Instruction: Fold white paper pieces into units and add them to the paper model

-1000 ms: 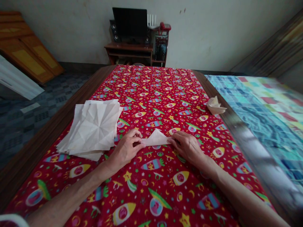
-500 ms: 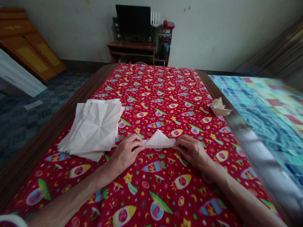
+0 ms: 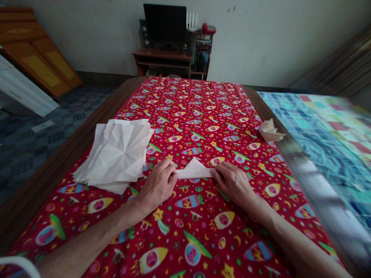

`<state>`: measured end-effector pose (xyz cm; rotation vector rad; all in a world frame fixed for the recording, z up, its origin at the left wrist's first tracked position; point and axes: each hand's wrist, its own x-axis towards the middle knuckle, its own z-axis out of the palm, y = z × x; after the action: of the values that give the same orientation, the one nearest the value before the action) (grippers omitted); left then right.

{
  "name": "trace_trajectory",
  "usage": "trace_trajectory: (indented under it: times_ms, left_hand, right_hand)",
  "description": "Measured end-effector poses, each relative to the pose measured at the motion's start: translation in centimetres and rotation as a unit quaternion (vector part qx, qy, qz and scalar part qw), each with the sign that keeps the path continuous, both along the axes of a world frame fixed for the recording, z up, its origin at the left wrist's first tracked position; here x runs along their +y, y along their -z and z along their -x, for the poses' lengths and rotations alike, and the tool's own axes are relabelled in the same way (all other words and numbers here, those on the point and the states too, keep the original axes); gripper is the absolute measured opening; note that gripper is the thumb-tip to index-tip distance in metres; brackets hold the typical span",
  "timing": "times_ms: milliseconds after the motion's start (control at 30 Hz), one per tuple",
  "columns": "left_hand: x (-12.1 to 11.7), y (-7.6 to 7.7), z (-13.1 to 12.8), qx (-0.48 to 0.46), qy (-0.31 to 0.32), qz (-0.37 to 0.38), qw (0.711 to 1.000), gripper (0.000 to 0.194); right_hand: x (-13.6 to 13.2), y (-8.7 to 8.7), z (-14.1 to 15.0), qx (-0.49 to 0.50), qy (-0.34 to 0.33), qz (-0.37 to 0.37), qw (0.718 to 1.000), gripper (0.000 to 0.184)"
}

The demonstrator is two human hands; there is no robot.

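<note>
A folded sheet of white paper (image 3: 194, 172) lies across the middle of the red patterned cloth, a long flat band with a pointed triangle rising from its far edge. Its left end is pinched by my left hand (image 3: 162, 178), thumb against curled fingers. My right hand (image 3: 232, 180) grips the right end the same way. Both ends of the band are hidden under the fingers. Left of my left hand rests a stack of creased white sheets (image 3: 120, 150). Over at the table's right edge sits a folded paper piece (image 3: 270, 131) with upright points.
The red cloth (image 3: 197, 112) with rockets and stars covers a dark wooden table (image 3: 95, 119). Beyond its far end stands a desk with a black monitor (image 3: 165, 23) and a red telephone (image 3: 208, 28). A bed with a checked cover (image 3: 307, 127) adjoins on the right.
The paper band has become narrower between my hands, and less of the triangle shows. My fingers have curled further over its ends. The whole view has shifted slightly.
</note>
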<state>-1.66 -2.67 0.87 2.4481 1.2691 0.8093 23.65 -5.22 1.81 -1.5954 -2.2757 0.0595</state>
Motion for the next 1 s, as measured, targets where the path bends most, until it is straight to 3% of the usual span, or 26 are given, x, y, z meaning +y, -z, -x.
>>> trace_trajectory:
  times_ms: [267, 367, 467, 533, 700, 1000]
  left_hand:
    - [0.5, 0.5, -0.2, -0.03, -0.005, -0.03, 0.999, 0.017]
    - [0.5, 0.5, -0.1, -0.022, -0.021, -0.021, 0.999, 0.007]
    - [0.3, -0.1, -0.2, 0.013, -0.042, -0.041, 0.998, 0.039]
    - [0.0, -0.5, -0.4, 0.054, -0.014, -0.074, 0.996, 0.048]
    - [-1.0, -1.1, -1.8, 0.127, 0.152, -0.1, 0.975, 0.045]
    - [-2.1, -0.8, -3.5, 0.158, 0.173, -0.039, 0.971, 0.054]
  right_hand:
    - [0.4, -0.5, 0.5, -0.038, 0.005, -0.005, 0.999, 0.026]
    - [0.4, -0.3, 0.5, -0.043, 0.01, -0.013, 0.999, 0.025]
    - [0.3, -0.2, 0.5, -0.039, 0.006, -0.024, 0.999, 0.025]
    - [0.3, -0.2, 0.5, -0.039, 0.002, -0.029, 0.999, 0.025]
    - [0.3, -0.3, 0.7, -0.041, 0.005, -0.039, 0.998, 0.024]
    - [0.1, -0.3, 1.0, -0.015, 0.015, -0.064, 0.998, 0.018]
